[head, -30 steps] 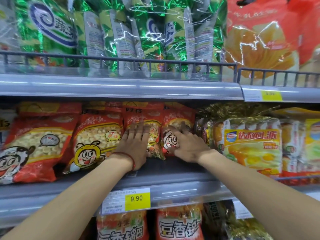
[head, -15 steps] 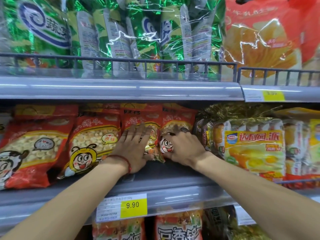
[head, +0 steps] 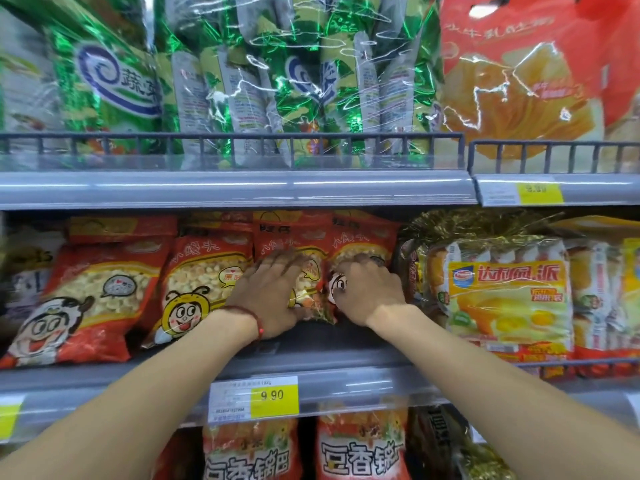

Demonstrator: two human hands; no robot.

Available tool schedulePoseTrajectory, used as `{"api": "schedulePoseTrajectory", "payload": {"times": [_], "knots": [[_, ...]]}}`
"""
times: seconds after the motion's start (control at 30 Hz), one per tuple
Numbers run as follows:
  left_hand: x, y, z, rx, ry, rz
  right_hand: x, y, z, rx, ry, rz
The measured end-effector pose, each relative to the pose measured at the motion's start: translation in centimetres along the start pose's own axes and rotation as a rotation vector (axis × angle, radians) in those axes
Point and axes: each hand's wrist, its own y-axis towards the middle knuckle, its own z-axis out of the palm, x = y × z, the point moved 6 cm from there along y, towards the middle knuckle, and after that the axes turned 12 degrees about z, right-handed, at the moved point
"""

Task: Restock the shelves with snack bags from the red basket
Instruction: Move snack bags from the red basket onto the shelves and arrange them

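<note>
Just above the yellow 9.90 price tag (head: 273, 396): left hand (head: 268, 299), red cord at the wrist, fingers straight and spread, pressed flat on the front of a glossy red plastic snack bag of pale round puffs (head: 287, 239), upright at the shelf front. Above and right of the tag: right hand (head: 367, 292), fingers bent over the neighbouring red snack bag with a cartoon face (head: 360, 237); fingertips blurred, so cannot tell whether pinching it or only pushing. Probably squaring both bags into the row. Risks, as judged: slick film and a soft, air-filled pack, hence a forward slump or slide off the grey metal shelf lip (head: 363, 386) beside the tag on release; with too hard a shove, crushed puffs or a toppled row up and left of the tag; crowding against the clear-wrapped yellow cake pack (head: 502, 299) far right of the tag. Hidden: bottom edges of both bags behind the hands, depth of stock behind them. No sight of the red basket. Motion blur over both hands; bag print hard to read.
</note>
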Motion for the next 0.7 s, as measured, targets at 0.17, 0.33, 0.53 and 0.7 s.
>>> {"api": "schedulePoseTrajectory", "payload": {"times": [0.17,0.33,0.53,0.7], "knots": [[3.3,-3.4,-2.3,0.021,0.007,-0.075,1.9,-1.3,-0.3,-0.008,-0.009,0.062],[7.6,-7.0,-2.6,0.146,0.024,-0.134,7.5,-2.5,0.3,-0.005,0.089,-0.039],[11.0,-9.0,-0.2,0.207,0.001,-0.01,11.1,-2.7,2.2,0.059,-0.025,-0.018],[11.5,-9.0,0.5,0.168,0.037,0.057,11.7,-2.4,2.8,0.078,-0.075,0.027]]}}
